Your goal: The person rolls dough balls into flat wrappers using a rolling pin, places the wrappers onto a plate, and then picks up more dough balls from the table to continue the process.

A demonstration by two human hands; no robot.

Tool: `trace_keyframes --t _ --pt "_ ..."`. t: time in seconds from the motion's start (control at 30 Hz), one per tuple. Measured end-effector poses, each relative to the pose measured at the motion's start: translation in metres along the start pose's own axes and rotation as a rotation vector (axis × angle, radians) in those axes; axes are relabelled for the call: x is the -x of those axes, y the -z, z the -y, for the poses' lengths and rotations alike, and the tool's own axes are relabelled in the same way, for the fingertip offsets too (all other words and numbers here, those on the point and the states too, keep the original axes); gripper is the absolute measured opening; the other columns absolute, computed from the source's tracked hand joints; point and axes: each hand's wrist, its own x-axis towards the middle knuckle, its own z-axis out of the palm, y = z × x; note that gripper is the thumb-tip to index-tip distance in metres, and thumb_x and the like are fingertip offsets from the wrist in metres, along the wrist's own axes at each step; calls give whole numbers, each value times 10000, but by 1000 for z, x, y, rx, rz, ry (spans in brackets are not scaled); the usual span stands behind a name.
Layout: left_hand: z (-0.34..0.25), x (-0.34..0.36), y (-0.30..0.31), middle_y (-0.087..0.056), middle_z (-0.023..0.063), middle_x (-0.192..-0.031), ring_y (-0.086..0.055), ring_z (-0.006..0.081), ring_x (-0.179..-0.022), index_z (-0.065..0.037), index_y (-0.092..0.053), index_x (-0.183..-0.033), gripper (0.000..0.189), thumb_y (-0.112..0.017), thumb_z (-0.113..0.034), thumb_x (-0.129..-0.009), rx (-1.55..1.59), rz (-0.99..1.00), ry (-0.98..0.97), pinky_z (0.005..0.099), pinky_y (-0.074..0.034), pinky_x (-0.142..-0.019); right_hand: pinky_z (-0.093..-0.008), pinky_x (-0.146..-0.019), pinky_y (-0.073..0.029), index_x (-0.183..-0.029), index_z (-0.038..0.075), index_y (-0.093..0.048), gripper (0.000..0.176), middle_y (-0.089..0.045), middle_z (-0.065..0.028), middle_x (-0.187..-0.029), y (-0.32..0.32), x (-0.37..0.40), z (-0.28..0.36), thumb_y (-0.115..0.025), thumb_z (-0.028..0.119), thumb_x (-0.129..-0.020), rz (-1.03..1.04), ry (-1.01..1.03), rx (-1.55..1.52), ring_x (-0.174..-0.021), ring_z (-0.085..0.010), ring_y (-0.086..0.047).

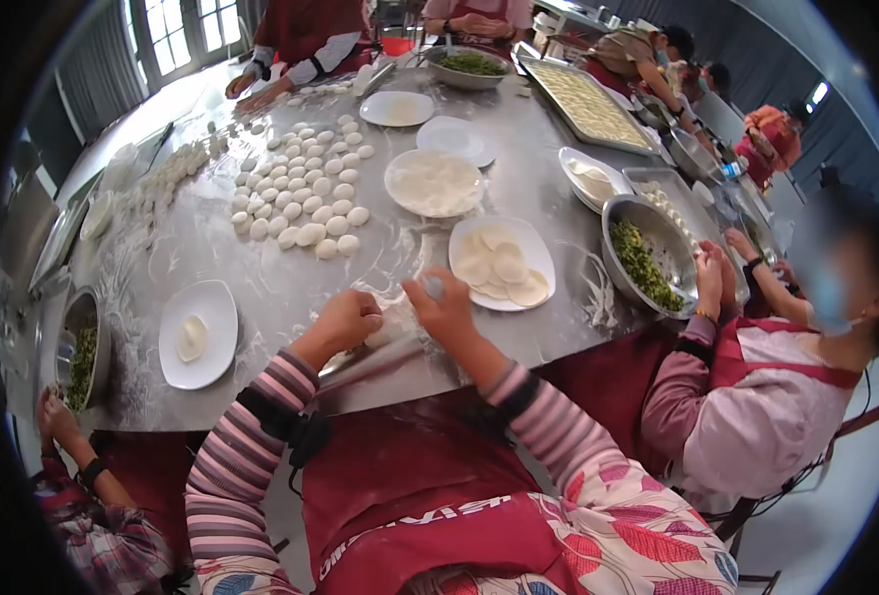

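Note:
My right hand (445, 315) is closed around a pale, round-ended thing (433, 288) that looks like the end of a rolling pin; the rest of it is hidden. Beside it, my left hand (345, 325) has its fingers curled low over the floured metal table, and what they hold, if anything, is hidden. Just beyond my right hand, a white plate (541, 244) bears several flat round dough wrappers (499, 260). Many small dough pieces (306, 188) lie in front of my left hand. Left of it, another white plate (219, 305) carries one pale dough piece (192, 338).
A floury plate (434, 183) and other plates stand mid-table. Bowls of green filling (643, 268) sit at right, far side and left. Behind is a large tray (583, 104) of dumplings. A masked person (777, 387) works close at my right; another person's hands (58, 416) are at left.

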Motion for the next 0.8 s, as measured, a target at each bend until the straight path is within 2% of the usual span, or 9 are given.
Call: trace_keyframes --t 0.03,0.07,0.1,0.17,0.27,0.43,0.5,0.7,0.8 --pt "4 2 0 -619 108 -687 -608 180 -658 31 -615 -817 177 -604 -111 -712 8 -11 15 315 -478 -604 -335 -453 -414 -839 103 -641 214 -529 -80 -750 13 14 1 -680 38 -638 34 29 11 -556 -232 -543" --pt "6 6 -1 -617 108 -681 -609 180 -659 34 -616 -802 172 -606 -112 -712 74 -29 44 318 -479 -603 -353 -473 -407 -763 38 -553 161 -538 -104 -568 34 10 23 -690 115 -727 1 292 193 -502 -271 -531" --pt "7 11 -2 -616 107 -674 -610 181 -661 36 -617 -788 168 -608 -113 -712 138 -55 78 320 -480 -602 -347 -456 -405 -764 42 -554 164 -531 -93 -569 36 25 30 -697 111 -724 14 -123 -108 -493 -265 -529" --pt "3 16 -5 -620 125 -676 -617 200 -661 30 -620 -772 168 -619 -128 -714 72 -81 67 327 -481 -612 -340 -451 -404 -772 35 -546 181 -532 -116 -580 22 23 20 -700 116 -723 -23 -330 -308 -485 -276 -525" --pt "-5 4 -2 -622 147 -693 -616 226 -655 22 -616 -769 172 -626 -142 -717 -95 -58 -40 336 -479 -618 -374 -453 -392 -783 15 -537 197 -539 -180 -614 -9 -27 17 -690 127 -730 -11 -245 -152 -501 -345 -523" --pt "4 -4 7 -625 155 -714 -605 247 -650 14 -610 -773 144 -615 -116 -712 -79 -20 -36 339 -473 -622 -361 -467 -404 -768 12 -534 193 -522 -181 -589 4 -15 22 -690 118 -727 5 -245 -122 -507 -337 -523" --pt "9 5 5 -627 152 -721 -604 242 -654 13 -610 -795 149 -615 -110 -711 -19 -16 -14 337 -472 -624 -348 -470 -407 -760 16 -523 200 -509 -172 -569 24 6 27 -695 110 -721 -48 23 -31 -495 -319 -510" --pt "2 -1 0 -622 145 -721 -593 218 -660 22 -607 -826 163 -617 -105 -724 -75 -14 -37 332 -467 -626 -365 -474 -404 -790 22 -536 187 -519 -171 -584 -24 -35 14 -690 110 -731 -69 -181 -138 -526 -322 -531" --pt "16 -10 2 -621 158 -705 -582 226 -623 28 -619 -783 176 -627 -131 -709 -20 49 -131 334 -463 -593 -381 -463 -390 -793 24 -535 192 -528 -193 -603 -25 -24 1 -686 131 -741 -22 -61 9 -531 -347 -523"
